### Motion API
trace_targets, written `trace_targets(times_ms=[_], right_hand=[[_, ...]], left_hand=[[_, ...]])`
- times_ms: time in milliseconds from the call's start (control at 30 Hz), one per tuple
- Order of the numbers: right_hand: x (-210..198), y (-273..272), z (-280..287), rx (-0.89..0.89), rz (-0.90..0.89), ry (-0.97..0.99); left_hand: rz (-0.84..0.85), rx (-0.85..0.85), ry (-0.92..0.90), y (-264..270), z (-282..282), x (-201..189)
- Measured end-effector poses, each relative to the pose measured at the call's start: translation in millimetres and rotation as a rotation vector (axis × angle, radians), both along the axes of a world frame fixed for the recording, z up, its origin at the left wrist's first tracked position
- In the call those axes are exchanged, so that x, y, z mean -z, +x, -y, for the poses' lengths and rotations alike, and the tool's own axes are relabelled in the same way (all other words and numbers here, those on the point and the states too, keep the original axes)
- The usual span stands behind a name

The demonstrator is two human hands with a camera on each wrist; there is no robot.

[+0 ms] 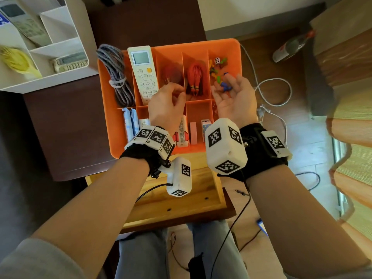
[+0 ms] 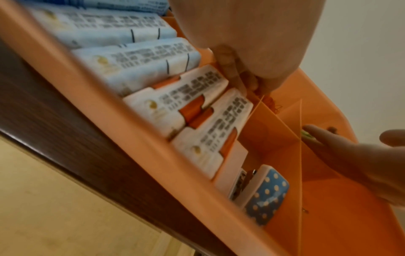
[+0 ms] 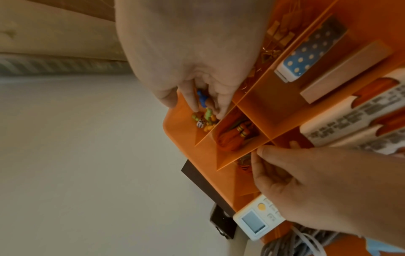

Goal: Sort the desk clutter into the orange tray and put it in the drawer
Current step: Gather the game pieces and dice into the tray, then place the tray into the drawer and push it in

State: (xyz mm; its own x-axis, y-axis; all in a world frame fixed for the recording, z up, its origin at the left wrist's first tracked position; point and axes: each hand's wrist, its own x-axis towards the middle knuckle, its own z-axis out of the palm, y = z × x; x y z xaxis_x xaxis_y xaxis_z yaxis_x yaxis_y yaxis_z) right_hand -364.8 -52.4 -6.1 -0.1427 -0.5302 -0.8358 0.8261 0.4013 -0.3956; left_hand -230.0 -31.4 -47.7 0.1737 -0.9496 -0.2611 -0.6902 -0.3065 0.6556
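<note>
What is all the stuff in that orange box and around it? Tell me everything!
orange tray: one, orange, on the dark desk
cable bundle: one, grey, far-left compartment
remote control: one, white, beside the cable
cord coil: one, orange-red, middle compartment
game pawns: several, mixed colours, far-right compartment
die: one, white, with the pawns
tissue packs: several, blue and white, near-left compartments
drawer: one, wooden, open below the tray
left hand: fingers curled, over the middle
right hand: palm up, holding blue pawns
</note>
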Motion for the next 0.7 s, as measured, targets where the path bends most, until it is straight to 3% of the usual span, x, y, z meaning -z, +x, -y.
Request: trace_targets(times_ms=[200,400,567,700], right_hand=[[-1,0,-3,-0.033,-0.051,-0.018],[0,-4,-11,-0.136,-0.198,-0.019],[0,-10,-22,-0.258,-0.447,-0.064],[4,-12,-37,-0.327,-0.776,-0.133]], left_hand=[[-0.02,0.033,-0.022,1,-1,1],[-0.174,0.02,-0.057,7,-5,-5],[-0.194,-0.063,-0.162,15,-14,-19],[-0.07,-0.142,-0.251,28,-33,-24]])
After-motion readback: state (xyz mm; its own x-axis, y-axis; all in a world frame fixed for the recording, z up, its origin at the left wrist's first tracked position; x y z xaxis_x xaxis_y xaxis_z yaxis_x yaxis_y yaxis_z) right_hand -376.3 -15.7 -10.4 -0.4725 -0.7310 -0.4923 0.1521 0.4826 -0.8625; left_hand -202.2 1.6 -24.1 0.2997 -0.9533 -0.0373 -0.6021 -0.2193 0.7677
